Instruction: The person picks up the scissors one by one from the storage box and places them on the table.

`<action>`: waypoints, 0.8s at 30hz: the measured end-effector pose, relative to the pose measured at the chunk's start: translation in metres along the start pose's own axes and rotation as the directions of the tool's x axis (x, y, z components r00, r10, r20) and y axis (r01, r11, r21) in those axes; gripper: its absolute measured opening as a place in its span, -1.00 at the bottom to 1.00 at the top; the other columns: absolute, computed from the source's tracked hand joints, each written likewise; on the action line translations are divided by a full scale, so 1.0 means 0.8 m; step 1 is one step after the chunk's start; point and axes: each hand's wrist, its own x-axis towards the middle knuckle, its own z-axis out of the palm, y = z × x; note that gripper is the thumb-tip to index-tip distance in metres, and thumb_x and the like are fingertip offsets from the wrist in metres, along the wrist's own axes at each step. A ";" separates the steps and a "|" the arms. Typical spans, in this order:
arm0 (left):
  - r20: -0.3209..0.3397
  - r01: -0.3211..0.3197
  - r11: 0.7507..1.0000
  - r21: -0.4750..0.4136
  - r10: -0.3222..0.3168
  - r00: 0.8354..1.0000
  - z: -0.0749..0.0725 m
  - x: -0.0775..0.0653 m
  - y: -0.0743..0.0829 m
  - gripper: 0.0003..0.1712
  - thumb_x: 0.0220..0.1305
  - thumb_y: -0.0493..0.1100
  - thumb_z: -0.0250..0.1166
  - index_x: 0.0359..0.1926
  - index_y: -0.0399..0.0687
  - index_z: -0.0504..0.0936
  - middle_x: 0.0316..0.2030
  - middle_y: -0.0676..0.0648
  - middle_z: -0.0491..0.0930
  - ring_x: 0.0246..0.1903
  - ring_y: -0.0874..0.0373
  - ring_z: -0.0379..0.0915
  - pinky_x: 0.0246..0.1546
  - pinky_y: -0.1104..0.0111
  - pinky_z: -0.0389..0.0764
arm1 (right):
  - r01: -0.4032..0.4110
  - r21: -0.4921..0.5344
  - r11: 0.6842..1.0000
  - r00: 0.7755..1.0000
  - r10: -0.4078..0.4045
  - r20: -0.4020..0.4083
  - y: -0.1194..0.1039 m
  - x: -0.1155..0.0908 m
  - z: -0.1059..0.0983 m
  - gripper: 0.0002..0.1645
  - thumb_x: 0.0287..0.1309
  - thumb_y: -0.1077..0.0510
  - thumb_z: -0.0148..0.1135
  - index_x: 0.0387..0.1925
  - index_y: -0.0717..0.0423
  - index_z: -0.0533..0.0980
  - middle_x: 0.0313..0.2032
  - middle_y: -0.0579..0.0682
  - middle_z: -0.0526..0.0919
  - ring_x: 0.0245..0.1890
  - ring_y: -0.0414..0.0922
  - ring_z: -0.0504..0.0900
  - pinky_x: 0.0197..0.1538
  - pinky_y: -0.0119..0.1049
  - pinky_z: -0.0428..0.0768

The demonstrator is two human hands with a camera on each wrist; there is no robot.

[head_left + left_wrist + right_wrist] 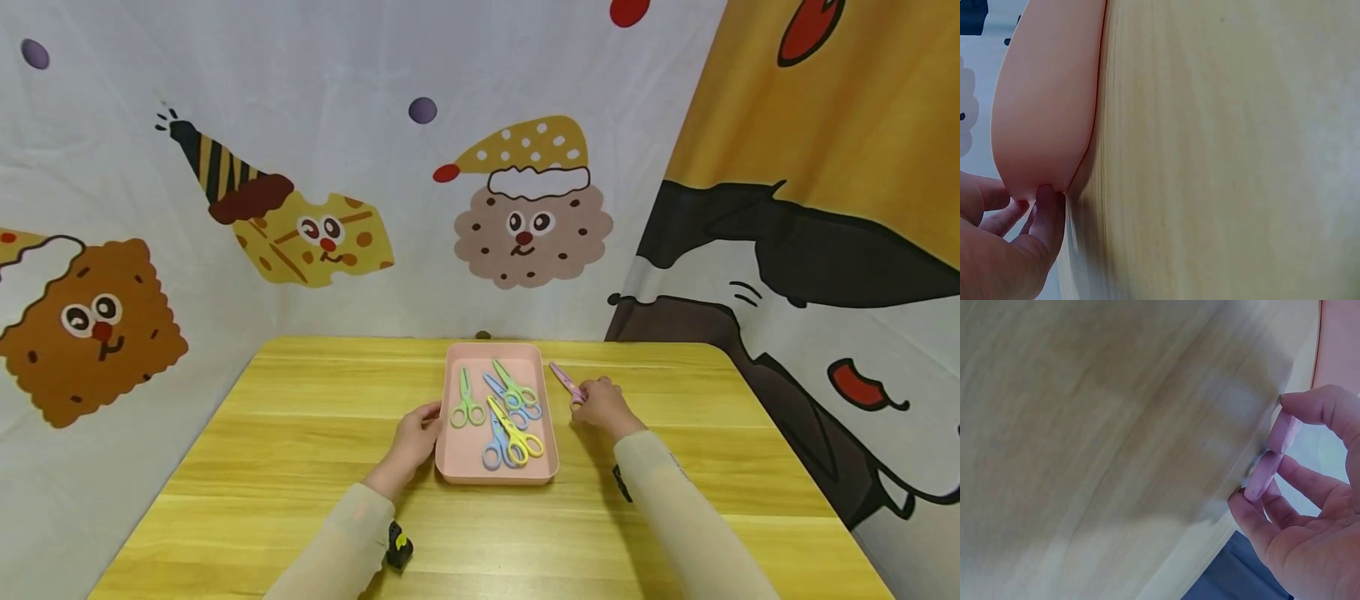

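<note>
Beside the pink tray [497, 478], my left hand [415, 435] holds its left wall; in the left wrist view the thumb [1049, 215] presses that wall with the fingers close by. Inside the tray lie green scissors [465, 400] on the left. Yellow scissors [516, 431] cross over blue scissors [497, 437] near the front. Another green pair [512, 383] overlaps a second blue pair [528, 410] behind them. To the right of the tray, my right hand [604, 404] grips pink scissors [566, 382] by the handle loops, blades pointing away to the back left.
A wooden table [315, 417] bears the tray. Behind and around it hangs a white curtain [360, 50] printed with cartoon food faces. At the right is a large yellow, black and white printed part [847, 133].
</note>
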 end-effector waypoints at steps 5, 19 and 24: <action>0.003 -0.004 1.000 0.003 0.004 1.000 -0.001 -0.001 0.000 -0.58 0.37 -0.29 0.07 0.22 -0.23 0.45 0.04 -0.23 0.53 -0.01 -0.04 0.49 0.00 0.20 0.58 | 0.014 -0.007 1.000 1.000 -0.014 0.002 -0.001 -0.002 -0.001 -0.57 -0.16 0.17 0.33 -0.18 0.28 0.55 -0.31 0.14 0.40 -0.26 0.10 0.33 -0.25 -0.11 0.38; 0.003 -0.007 1.000 -0.014 0.007 1.000 0.001 0.000 0.001 -0.59 0.35 -0.30 0.08 0.21 -0.25 0.46 0.03 -0.24 0.53 -0.03 -0.04 0.50 -0.04 0.22 0.60 | 0.061 -0.026 0.998 0.998 -0.061 -0.006 0.006 -0.001 0.004 -0.48 -0.16 0.18 0.33 -0.07 0.29 0.55 -0.15 0.27 0.46 -0.18 0.20 0.39 -0.16 0.00 0.42; 0.001 0.005 1.000 -0.020 -0.004 1.000 0.001 0.000 0.000 -0.58 0.36 -0.28 0.08 0.22 -0.23 0.46 0.03 -0.22 0.53 -0.03 -0.02 0.50 -0.03 0.23 0.60 | 0.042 -0.015 0.999 0.999 -0.042 0.003 0.005 -0.002 0.004 -0.43 -0.16 0.18 0.33 -0.01 0.30 0.53 -0.08 0.31 0.44 -0.13 0.22 0.38 -0.12 0.03 0.43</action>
